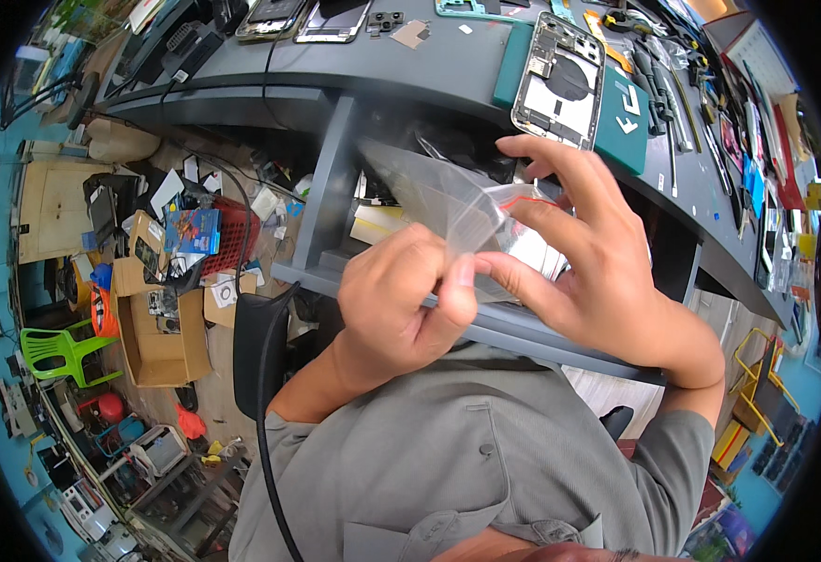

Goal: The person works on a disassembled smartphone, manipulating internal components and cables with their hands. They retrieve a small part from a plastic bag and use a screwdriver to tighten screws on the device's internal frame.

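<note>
A clear plastic zip bag (pixel 443 192) with a red line along its mouth is stretched between my hands above an open drawer. My left hand (pixel 399 295) is closed on the bag's edge, the thumb pressed against the folded fingers. At the red-lined mouth, my right hand (pixel 593 248) grips the bag with curved index finger and thumb, whose tip lies close to my left thumb. The other right fingers are raised apart. Whether anything is inside the bag, I cannot tell. Behind it, the drawer (pixel 523 318) holds white and dark items, partly hidden.
An opened phone housing (pixel 560 80) lies on a green pad (pixel 624 136) on the grey desk (pixel 410 70). Hand tools (pixel 658 84) crowd the desk's right side. A black cable (pixel 262 421) hangs at left, near a cardboard box (pixel 162 351), red basket (pixel 232 234) and green chair (pixel 59 354).
</note>
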The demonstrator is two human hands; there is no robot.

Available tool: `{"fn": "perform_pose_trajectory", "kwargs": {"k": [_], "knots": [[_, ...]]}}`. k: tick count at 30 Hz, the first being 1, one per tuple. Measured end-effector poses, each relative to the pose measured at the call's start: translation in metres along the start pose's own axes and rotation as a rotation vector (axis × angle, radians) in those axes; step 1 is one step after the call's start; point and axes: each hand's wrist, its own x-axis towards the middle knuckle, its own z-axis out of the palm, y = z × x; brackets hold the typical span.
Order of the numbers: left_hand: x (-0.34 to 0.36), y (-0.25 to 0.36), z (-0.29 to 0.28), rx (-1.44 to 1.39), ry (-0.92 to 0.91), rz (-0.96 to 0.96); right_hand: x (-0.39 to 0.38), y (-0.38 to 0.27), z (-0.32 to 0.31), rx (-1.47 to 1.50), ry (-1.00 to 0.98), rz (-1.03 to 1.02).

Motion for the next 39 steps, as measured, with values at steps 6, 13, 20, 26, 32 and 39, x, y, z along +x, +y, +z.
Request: {"fn": "perform_pose_trajectory", "kwargs": {"k": [6, 13, 20, 26, 32, 39], "knots": [[0.003, -0.014, 0.0, 0.092, -0.04, 0.274, -0.015, 0.016, 0.009, 0.318, -0.033, 0.038], [0.002, -0.036, -0.005, 0.409, -0.288, 0.293, -0.025, 0.014, -0.011, 0.589, -0.05, 0.032], [0.009, -0.028, 0.001, 0.364, -0.164, 0.178, -0.048, 0.014, -0.042, 0.747, 0.081, 0.272], [0.015, -0.033, -0.02, 0.469, -0.13, 0.046, -0.087, 0.016, -0.082, 0.655, 0.348, 0.532], [0.016, -0.051, -0.03, 0.04, 0.155, -0.22, -0.125, 0.041, -0.094, -0.049, 0.057, -0.059], [0.018, -0.049, -0.03, -0.517, 0.152, -0.331, -0.141, 0.056, -0.062, -0.596, -0.03, -0.58]]}}
